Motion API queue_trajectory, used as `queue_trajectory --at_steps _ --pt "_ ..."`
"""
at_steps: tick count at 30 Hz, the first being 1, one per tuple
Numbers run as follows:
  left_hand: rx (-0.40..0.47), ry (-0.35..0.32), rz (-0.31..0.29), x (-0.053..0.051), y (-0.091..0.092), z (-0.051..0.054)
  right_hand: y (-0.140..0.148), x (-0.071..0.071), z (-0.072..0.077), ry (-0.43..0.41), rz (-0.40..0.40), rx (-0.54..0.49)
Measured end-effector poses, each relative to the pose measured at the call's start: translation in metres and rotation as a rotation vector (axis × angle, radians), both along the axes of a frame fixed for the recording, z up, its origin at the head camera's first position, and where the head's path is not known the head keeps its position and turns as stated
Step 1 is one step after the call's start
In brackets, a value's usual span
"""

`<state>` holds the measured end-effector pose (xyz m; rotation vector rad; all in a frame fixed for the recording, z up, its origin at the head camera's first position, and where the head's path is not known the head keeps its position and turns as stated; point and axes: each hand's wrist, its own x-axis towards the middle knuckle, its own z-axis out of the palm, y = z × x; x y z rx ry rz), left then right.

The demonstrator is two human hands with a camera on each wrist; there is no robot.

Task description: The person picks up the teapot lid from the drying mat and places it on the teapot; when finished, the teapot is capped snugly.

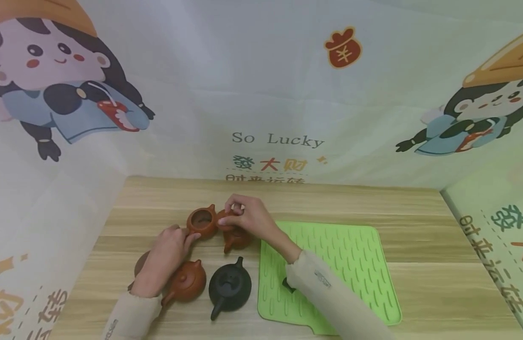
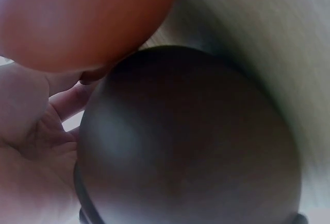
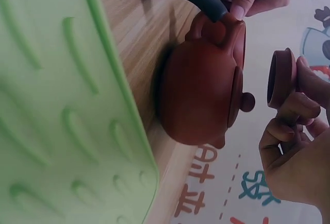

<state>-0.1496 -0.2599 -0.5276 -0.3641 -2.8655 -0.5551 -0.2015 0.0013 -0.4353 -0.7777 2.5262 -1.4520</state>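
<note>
An open reddish-brown teapot [image 1: 202, 223] stands at the back left, its inside showing. My left hand [image 1: 165, 252] pinches it at the near side, by the handle. Between the thumb and fingers of my right hand [image 3: 301, 157] is a round teapot lid [image 3: 282, 79], held on edge in the air. Below that hand sits a lidded reddish-brown teapot [image 3: 198, 95], apart from the lid. Under my left forearm are an orange-red teapot [image 1: 189, 282] and a dark brown teapot [image 2: 191, 141], the latter mostly hidden in the head view.
A black teapot [image 1: 230, 288] stands in front, left of a ridged green mat [image 1: 342, 264]. My right sleeve [image 1: 329, 288] crosses over the mat. Printed cloth walls [image 1: 193, 94] enclose the wooden table [image 1: 435, 264] at the back and sides.
</note>
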Motion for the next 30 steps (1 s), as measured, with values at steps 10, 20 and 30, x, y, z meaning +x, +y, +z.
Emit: queue_trajectory --at_steps 10,20,30 --pt "0.002 0.002 0.012 -0.008 -0.007 -0.024 -0.027 -0.009 -0.001 0.033 0.009 0.078" --pt "0.016 0.000 0.001 -0.008 -0.009 -0.028 -0.053 -0.016 -0.007 0.082 0.001 0.217" --pt "0.029 0.061 0.000 0.014 0.013 0.027 -0.069 -0.018 -0.009 0.104 0.018 0.312"
